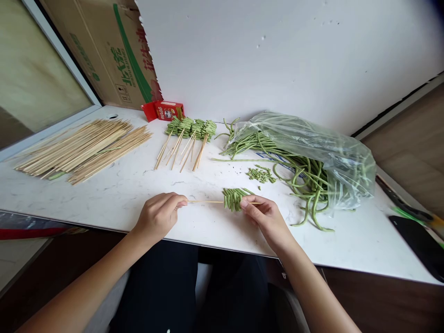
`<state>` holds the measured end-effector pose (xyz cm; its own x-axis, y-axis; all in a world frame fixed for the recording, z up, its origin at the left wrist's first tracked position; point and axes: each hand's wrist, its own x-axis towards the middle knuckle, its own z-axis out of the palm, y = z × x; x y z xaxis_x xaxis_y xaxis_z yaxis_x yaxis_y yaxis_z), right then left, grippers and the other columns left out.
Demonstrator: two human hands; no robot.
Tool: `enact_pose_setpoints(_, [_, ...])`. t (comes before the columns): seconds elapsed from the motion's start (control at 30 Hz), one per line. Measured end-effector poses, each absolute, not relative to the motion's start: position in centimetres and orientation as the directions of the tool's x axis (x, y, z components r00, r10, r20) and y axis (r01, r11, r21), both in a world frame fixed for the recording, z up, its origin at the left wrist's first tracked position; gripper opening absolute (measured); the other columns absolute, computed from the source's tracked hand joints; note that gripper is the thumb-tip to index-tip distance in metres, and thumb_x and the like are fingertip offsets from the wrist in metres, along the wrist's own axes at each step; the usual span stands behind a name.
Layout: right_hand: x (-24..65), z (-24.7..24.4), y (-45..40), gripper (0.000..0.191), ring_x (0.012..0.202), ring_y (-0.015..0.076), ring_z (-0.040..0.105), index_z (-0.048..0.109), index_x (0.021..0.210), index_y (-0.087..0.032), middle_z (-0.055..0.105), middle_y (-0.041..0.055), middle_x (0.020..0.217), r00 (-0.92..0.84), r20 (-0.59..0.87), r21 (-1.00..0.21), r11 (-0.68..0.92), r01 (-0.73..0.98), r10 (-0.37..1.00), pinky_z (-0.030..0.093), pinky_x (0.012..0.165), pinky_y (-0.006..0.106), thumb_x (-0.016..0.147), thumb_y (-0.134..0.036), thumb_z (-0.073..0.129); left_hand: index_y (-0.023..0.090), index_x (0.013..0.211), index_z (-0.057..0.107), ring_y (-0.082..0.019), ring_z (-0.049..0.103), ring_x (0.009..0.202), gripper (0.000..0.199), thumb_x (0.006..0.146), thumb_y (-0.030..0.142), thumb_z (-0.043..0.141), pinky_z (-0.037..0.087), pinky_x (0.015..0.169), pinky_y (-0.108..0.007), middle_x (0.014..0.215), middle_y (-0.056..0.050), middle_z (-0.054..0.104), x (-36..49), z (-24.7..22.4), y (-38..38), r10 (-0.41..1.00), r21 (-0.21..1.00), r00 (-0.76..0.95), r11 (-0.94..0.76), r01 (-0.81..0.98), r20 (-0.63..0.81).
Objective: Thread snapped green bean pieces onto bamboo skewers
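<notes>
My left hand (160,213) pinches the left end of a thin wooden skewer (206,201) above the white table. Several short green bean pieces (232,199) are threaded side by side towards the skewer's right part. The fingers of my right hand (263,215) are closed on the bean pieces at the right end, and the skewer's tip shows beside them. Just behind my right hand lies a small pile of cut bean pieces (261,174). Finished-looking bean skewers (190,129) lie in a row farther back, their sticks pointing towards me.
Bare skewers (79,145) lie in a wide bundle on the left of the table (138,185). A clear plastic bag (305,138) of long beans (312,175) spreads across the right. A red box (169,111) stands at the back; a black phone-like object (418,243) lies far right.
</notes>
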<state>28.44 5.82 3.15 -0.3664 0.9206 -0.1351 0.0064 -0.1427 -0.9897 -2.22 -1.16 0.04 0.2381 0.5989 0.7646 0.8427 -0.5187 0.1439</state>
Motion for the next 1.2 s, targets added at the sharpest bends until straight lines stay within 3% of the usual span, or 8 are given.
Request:
enact_pose_setpoints(0.23, [27.8, 3.4, 5.7, 0.033, 0.073, 0.0164, 0.059, 0.08, 0.09, -0.021, 0.073, 0.0032, 0.085, -0.353, -0.131, -0.991, -0.136, 0.012, 0.926, 0.046, 0.071, 0.032, 0.079, -0.05, 0.091, 0.019, 0.096, 0.063, -0.015, 0.071, 0.069, 0.035, 0.088, -0.013, 0.049, 0.058, 0.064, -0.027, 0.081, 0.0, 0.075, -2.2, 0.0, -1.1, 0.611, 0.155, 0.235, -0.516, 0.842, 0.756])
enact_pose_setpoints(0.73, [28.2, 3.2, 5.9, 0.038, 0.071, 0.019, 0.062, 0.082, 0.092, -0.02, 0.074, 0.0038, 0.077, -0.351, -0.179, -0.984, -0.171, 0.054, 0.919, 0.05, 0.068, 0.034, 0.075, -0.053, 0.092, 0.019, 0.096, 0.064, -0.016, 0.073, 0.071, 0.033, 0.089, -0.009, 0.049, 0.061, 0.065, -0.029, 0.083, -0.002, 0.077, -2.3, 0.0, -1.2, 0.593, 0.14, 0.246, -0.529, 0.837, 0.767])
enact_pose_setpoints(1.0, [28.8, 3.1, 6.3, 0.031, 0.081, 0.0205, 0.067, 0.084, 0.095, -0.023, 0.08, 0.0041, 0.089, -0.396, -0.177, -0.984, -0.17, 0.052, 0.901, 0.053, 0.08, 0.036, 0.077, -0.047, 0.093, 0.018, 0.096, 0.064, -0.016, 0.073, 0.071, 0.034, 0.088, -0.012, 0.05, 0.06, 0.064, -0.028, 0.082, -0.002, 0.077, -2.3, 0.1, -1.2, 0.589, 0.136, 0.258, -0.541, 0.83, 0.766])
enact_pose_setpoints(1.2, [28.9, 3.6, 6.3, 0.03, 0.077, 0.0189, 0.066, 0.085, 0.094, -0.023, 0.08, 0.0036, 0.089, -0.413, -0.187, -0.982, -0.162, 0.094, 0.891, 0.053, 0.076, 0.035, 0.079, -0.048, 0.092, 0.018, 0.095, 0.065, -0.015, 0.074, 0.07, 0.033, 0.089, -0.01, 0.05, 0.06, 0.063, -0.028, 0.081, -0.002, 0.077, -2.2, 0.2, -1.1, 0.585, 0.146, 0.254, -0.549, 0.823, 0.77])
